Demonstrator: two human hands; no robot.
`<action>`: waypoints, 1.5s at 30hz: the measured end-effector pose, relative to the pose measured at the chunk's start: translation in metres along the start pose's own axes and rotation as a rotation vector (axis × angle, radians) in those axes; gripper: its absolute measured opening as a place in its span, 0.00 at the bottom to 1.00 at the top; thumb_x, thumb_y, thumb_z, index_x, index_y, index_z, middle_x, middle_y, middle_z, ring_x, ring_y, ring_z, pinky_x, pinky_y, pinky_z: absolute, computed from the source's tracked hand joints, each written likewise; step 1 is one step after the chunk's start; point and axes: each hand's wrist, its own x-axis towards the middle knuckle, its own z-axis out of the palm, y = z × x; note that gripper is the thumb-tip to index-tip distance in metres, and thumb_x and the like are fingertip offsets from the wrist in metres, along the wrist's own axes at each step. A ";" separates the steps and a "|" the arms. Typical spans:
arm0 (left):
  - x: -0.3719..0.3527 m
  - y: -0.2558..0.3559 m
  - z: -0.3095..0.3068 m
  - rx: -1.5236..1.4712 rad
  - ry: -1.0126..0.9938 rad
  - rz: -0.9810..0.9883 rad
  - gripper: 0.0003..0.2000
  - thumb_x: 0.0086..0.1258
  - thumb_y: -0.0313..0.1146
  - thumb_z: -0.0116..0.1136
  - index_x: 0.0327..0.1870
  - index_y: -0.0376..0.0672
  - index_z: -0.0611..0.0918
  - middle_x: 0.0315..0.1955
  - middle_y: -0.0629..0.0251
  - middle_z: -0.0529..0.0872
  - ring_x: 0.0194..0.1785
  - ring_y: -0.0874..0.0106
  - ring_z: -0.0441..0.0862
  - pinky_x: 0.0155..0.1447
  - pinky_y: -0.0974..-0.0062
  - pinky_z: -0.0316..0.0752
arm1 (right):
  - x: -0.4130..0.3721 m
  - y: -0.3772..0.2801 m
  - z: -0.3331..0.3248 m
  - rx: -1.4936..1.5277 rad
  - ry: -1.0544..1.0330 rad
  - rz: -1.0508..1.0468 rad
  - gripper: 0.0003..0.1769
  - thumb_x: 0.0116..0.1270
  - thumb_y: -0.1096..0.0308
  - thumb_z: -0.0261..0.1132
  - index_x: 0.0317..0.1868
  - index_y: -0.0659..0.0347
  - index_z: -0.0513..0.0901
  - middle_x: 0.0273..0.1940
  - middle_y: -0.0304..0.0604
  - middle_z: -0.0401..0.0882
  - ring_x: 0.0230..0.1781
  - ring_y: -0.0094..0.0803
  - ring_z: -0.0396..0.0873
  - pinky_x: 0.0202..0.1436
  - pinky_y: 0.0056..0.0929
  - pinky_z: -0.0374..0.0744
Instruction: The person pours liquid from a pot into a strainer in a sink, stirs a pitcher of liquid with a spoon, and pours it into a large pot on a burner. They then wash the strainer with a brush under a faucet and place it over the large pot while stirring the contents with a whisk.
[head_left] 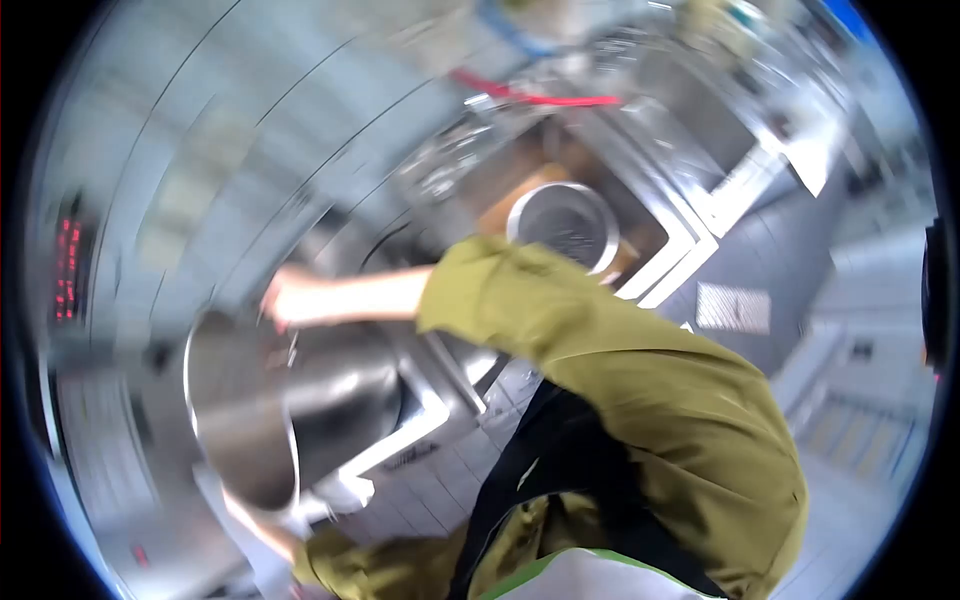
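Observation:
A large steel stockpot (345, 390) is tipped on its side at the left, its wide mouth facing left. At its upper side is my right hand (295, 300), closed and blurred by motion, seemingly gripping the pot near the rim. A thin metal handle shows just below that hand. My left hand (245, 515) is at the lower side of the mouth, against the pot; its fingers are hidden. Both arms wear olive sleeves, with a black apron between them.
A round metal pan (565, 225) sits on a brown-stained steel cooking station beyond my right arm. Past it are a red strip (560, 100) and a steel counter. A red-lit display (67, 270) is on the far left. Tiled floor (430, 490) lies below.

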 end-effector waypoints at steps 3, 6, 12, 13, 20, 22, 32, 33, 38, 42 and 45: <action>-0.017 -0.005 0.043 -0.011 -0.034 0.060 0.13 0.63 0.33 0.47 0.41 0.33 0.78 0.30 0.59 0.82 0.30 0.71 0.79 0.35 0.76 0.75 | -0.026 -0.028 -0.005 0.249 0.149 0.506 0.12 0.61 0.67 0.50 0.41 0.67 0.71 0.25 0.43 0.77 0.20 0.24 0.72 0.17 0.22 0.69; -0.047 -0.009 0.061 -0.003 -0.080 0.056 0.13 0.63 0.33 0.47 0.42 0.34 0.78 0.30 0.59 0.82 0.31 0.71 0.79 0.36 0.76 0.75 | -0.079 -0.039 -0.045 0.148 0.048 0.539 0.19 0.63 0.62 0.50 0.52 0.63 0.66 0.41 0.41 0.74 0.28 0.23 0.71 0.22 0.21 0.71; -0.122 -0.017 0.090 -0.020 -0.294 -0.077 0.13 0.63 0.34 0.48 0.43 0.34 0.77 0.30 0.59 0.82 0.32 0.71 0.79 0.37 0.76 0.74 | -0.287 -0.069 -0.161 -0.798 0.027 0.681 0.15 0.58 0.61 0.53 0.43 0.60 0.75 0.34 0.51 0.78 0.35 0.46 0.77 0.39 0.38 0.74; -0.136 -0.017 0.096 -0.023 -0.341 -0.112 0.13 0.63 0.34 0.48 0.43 0.34 0.77 0.30 0.59 0.82 0.32 0.72 0.79 0.37 0.76 0.74 | -0.322 -0.072 -0.182 -0.727 0.165 0.634 0.15 0.58 0.64 0.52 0.43 0.62 0.74 0.34 0.50 0.79 0.34 0.40 0.78 0.37 0.36 0.75; -0.227 0.014 0.138 -0.030 -0.675 -0.305 0.13 0.63 0.34 0.49 0.44 0.35 0.76 0.30 0.59 0.82 0.33 0.72 0.80 0.38 0.77 0.74 | -0.541 -0.212 -0.379 -0.406 1.123 1.031 0.20 0.64 0.62 0.45 0.52 0.62 0.71 0.38 0.42 0.79 0.36 0.28 0.77 0.35 0.26 0.75; -0.252 0.036 0.162 -0.033 -0.757 -0.331 0.13 0.63 0.35 0.49 0.44 0.35 0.76 0.30 0.59 0.82 0.33 0.72 0.80 0.38 0.77 0.74 | -0.584 -0.267 -0.440 -0.340 1.422 0.752 0.19 0.64 0.62 0.44 0.50 0.62 0.72 0.38 0.41 0.79 0.32 0.26 0.74 0.34 0.24 0.73; -0.357 0.234 0.319 -0.081 -1.009 -0.276 0.14 0.64 0.36 0.51 0.45 0.36 0.75 0.31 0.59 0.82 0.34 0.73 0.80 0.39 0.77 0.74 | -0.752 -0.373 -0.784 -0.891 2.168 0.664 0.30 0.52 0.47 0.60 0.42 0.69 0.75 0.44 0.55 0.74 0.47 0.40 0.72 0.50 0.34 0.69; -0.358 0.255 0.329 -0.085 -1.021 -0.238 0.14 0.64 0.36 0.51 0.45 0.36 0.75 0.31 0.59 0.82 0.34 0.73 0.80 0.39 0.77 0.74 | -0.751 -0.374 -0.803 -0.923 2.194 0.779 0.31 0.52 0.46 0.60 0.42 0.69 0.75 0.45 0.56 0.74 0.48 0.40 0.72 0.51 0.34 0.69; -0.350 0.329 0.372 0.049 -1.036 0.049 0.17 0.65 0.39 0.49 0.48 0.35 0.73 0.32 0.57 0.82 0.37 0.71 0.79 0.43 0.76 0.73 | -0.757 -0.375 -0.809 -0.735 1.753 0.519 0.24 0.62 0.50 0.53 0.36 0.68 0.73 0.27 0.45 0.76 0.32 0.30 0.74 0.40 0.28 0.70; -0.358 0.399 0.400 0.272 -1.078 0.260 0.16 0.63 0.40 0.51 0.45 0.38 0.75 0.32 0.58 0.82 0.37 0.71 0.80 0.43 0.75 0.72 | -0.775 -0.410 -0.777 -0.798 1.750 0.559 0.25 0.64 0.48 0.49 0.39 0.68 0.71 0.29 0.44 0.73 0.33 0.30 0.72 0.41 0.27 0.69; -0.368 0.415 0.441 0.279 -1.086 0.404 0.15 0.62 0.40 0.52 0.44 0.39 0.76 0.32 0.55 0.82 0.38 0.66 0.80 0.44 0.72 0.72 | -0.793 -0.415 -0.780 -0.816 1.590 0.548 0.26 0.64 0.48 0.48 0.39 0.68 0.71 0.30 0.43 0.73 0.33 0.29 0.71 0.42 0.27 0.69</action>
